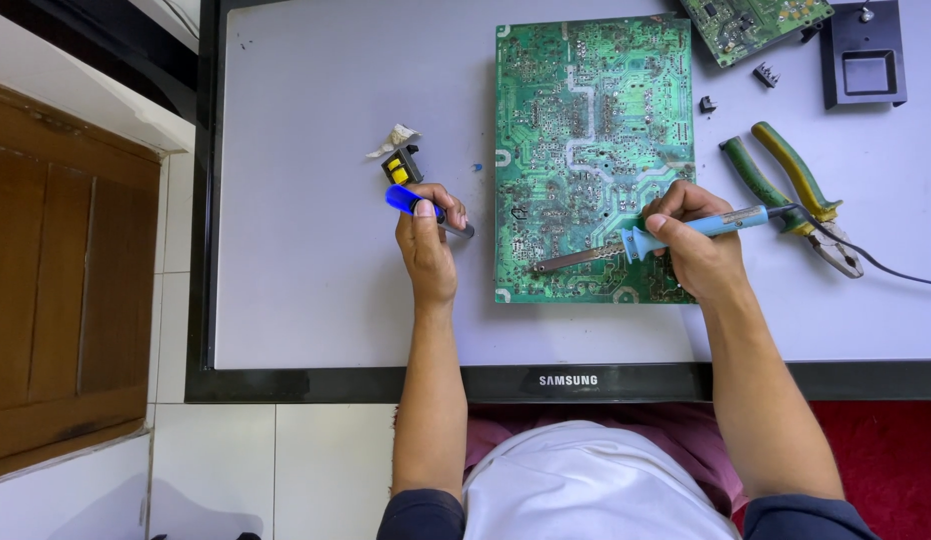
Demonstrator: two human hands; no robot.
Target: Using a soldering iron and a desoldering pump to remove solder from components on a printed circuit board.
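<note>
A large green circuit board [591,120] lies solder side up on a pale grey panel [326,250]. My right hand [698,245] grips a blue-handled soldering iron [686,228]; its metal tip rests on the board's lower left area. My left hand [426,250] sits on the panel left of the board and holds a blue and grey desoldering pump [424,208]. Just above that hand lies a small black and yellow transformer [401,166].
Green and yellow pliers [798,190] lie right of the board, the iron's cord running past them. A black stand [864,55], a second green board [751,22] and small black parts [708,104] are at top right. A wooden door [66,270] is at left.
</note>
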